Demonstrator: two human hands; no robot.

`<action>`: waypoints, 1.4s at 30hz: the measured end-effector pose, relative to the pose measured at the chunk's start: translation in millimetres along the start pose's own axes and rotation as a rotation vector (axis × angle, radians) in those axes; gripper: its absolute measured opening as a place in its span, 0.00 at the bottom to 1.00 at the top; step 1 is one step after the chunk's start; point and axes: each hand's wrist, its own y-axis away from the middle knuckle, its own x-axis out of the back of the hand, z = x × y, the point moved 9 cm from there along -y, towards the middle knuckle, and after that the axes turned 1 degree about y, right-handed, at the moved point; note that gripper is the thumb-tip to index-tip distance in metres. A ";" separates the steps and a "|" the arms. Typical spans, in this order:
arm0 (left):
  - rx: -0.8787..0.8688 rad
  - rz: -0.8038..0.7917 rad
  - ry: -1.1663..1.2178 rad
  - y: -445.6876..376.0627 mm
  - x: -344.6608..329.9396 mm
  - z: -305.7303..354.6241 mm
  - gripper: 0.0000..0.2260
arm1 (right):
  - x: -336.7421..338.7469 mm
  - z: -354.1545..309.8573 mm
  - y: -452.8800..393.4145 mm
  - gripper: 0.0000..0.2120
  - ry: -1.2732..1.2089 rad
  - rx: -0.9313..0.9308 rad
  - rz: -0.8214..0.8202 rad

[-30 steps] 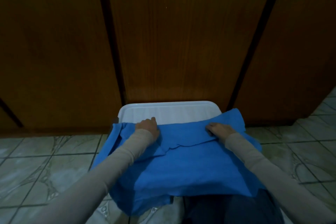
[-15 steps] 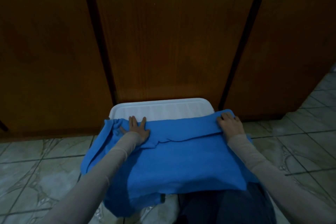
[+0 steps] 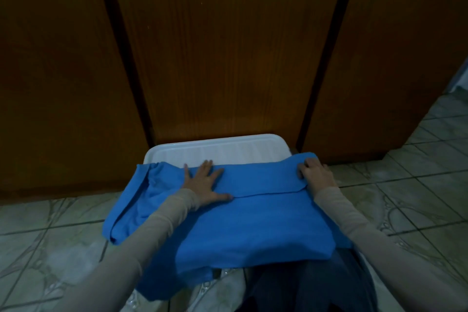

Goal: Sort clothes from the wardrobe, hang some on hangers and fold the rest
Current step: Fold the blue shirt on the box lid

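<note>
A blue garment [image 3: 253,223] lies spread over a white plastic lid [image 3: 217,149] in front of the wardrobe. Its far part is folded toward me in a flap with a curved edge. My left hand [image 3: 205,182] lies flat on the flap's left side, fingers spread. My right hand [image 3: 315,172] rests at the flap's right end, fingers curled over the cloth's folded corner. A loose part of the garment bunches and hangs off the lid's left side.
Closed brown wooden wardrobe doors [image 3: 228,53] fill the view behind the lid. Pale tiled floor [image 3: 410,190] lies to both sides. My dark trousers [image 3: 311,286] show below the garment's near edge.
My left hand has opened flat and slid rightward over the flap. My right hand has moved out to the flap's right end. The flap now lies smoother.
</note>
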 end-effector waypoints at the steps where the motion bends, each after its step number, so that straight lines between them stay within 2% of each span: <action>1: -0.075 -0.019 0.012 -0.2 -3.4 13.3 0.45 | 0.7 -1.9 -0.6 0.06 0.007 0.012 -0.022; 4: -0.175 -0.027 0.017 -3.1 -7.7 32.0 0.33 | 1.4 -6.9 -1.4 0.07 0.021 0.036 -0.041; 7: -0.152 -0.049 -0.012 -7.6 -11.3 26.1 0.34 | -1.8 -12.1 0.6 0.08 0.005 0.046 -0.062; 9: -0.139 -0.067 -0.034 -9.1 -12.5 19.1 0.35 | -5.7 -22.0 1.6 0.13 -0.043 0.087 -0.115; 13: -0.141 -0.133 -0.071 -3.6 -12.9 16.1 0.34 | -9.9 -45.5 0.2 0.18 -0.333 0.139 -0.212; 15: -0.121 -0.142 -0.077 -2.2 -14.1 13.8 0.35 | -15.1 -57.6 -1.1 0.21 -0.392 0.161 -0.243; 19: -0.031 -0.146 -0.043 -3.7 -16.3 -0.6 0.37 | -40.3 -60.1 -5.7 0.28 -0.264 0.104 -0.319; 26: 0.084 -0.168 0.034 -6.4 -17.3 -24.6 0.38 | -47.4 -39.6 -6.8 0.31 -0.082 -0.153 -0.272; 28: 0.102 -0.169 0.074 -4.5 -17.7 -33.0 0.40 | -45.3 -47.8 -8.7 0.32 -0.106 -0.153 -0.277; 31: 0.134 -0.176 0.155 6.2 -16.4 -46.9 0.46 | -40.9 -75.3 -12.9 0.31 -0.154 -0.044 -0.279; 33: 0.159 -0.077 0.205 14.1 -7.9 -63.4 0.40 | -37.2 -102.9 -13.7 0.30 -0.191 0.056 -0.282; 36: 0.197 0.231 0.145 32.1 20.5 -93.0 0.23 | -30.7 -151.8 -11.0 0.29 -0.214 0.210 -0.297; 38: 0.264 0.397 0.092 47.5 37.4 -107.2 0.19 | -23.3 -188.5 -7.2 0.27 -0.246 0.332 -0.299; 40: 0.363 0.452 0.148 57.9 44.8 -121.9 0.17 | -12.5 -223.9 0.5 0.25 -0.307 0.454 -0.292; 42: 0.420 0.392 0.186 57.9 40.6 -134.4 0.18 | -4.1 -251.5 10.2 0.26 -0.370 0.550 -0.309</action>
